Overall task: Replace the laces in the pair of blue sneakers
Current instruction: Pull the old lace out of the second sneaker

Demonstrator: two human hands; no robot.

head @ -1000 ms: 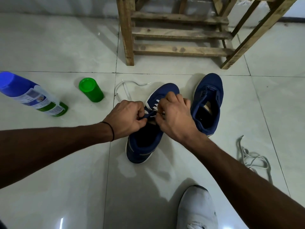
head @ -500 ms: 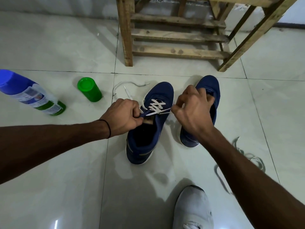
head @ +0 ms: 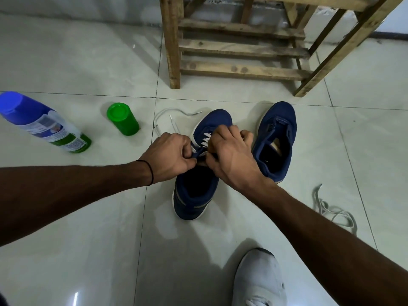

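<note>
Two blue sneakers stand on the tiled floor. The left sneaker carries a white lace through its front eyelets. My left hand pinches the sneaker's blue eyelet edge at its left side. My right hand is curled over the tongue area and grips the lace there; its fingertips are hidden. The right sneaker has no lace and stands just right of my right hand. The white lace's free end trails on the floor beyond the left sneaker.
A loose grey lace lies tangled at the right. A blue-and-green spray can lies at the left, its green cap standing near it. A wooden rack stands behind the sneakers. A grey shoe is at the bottom.
My right hand pulled away to the right over the other sneaker half a second ago and has come back onto the left sneaker's laces. My left hand kept its hold.
</note>
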